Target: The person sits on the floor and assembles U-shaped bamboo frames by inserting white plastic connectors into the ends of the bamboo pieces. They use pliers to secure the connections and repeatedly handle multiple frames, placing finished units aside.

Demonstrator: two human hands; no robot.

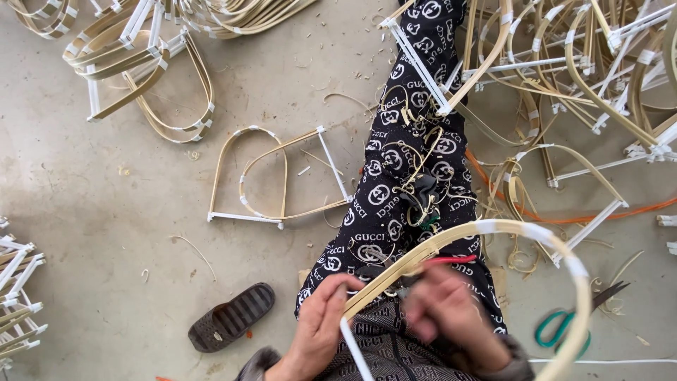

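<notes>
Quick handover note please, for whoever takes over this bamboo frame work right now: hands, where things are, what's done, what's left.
Left hand: grip on the bent bamboo strip and a white rod, over the lap.
Right hand: blurred, at the same joint, by a red-handled tool.
Green scissors lie on the floor to the right.
Done: taped frames piled at the top left and top right.
Left: this hoop's joint looks unfinished.
</notes>
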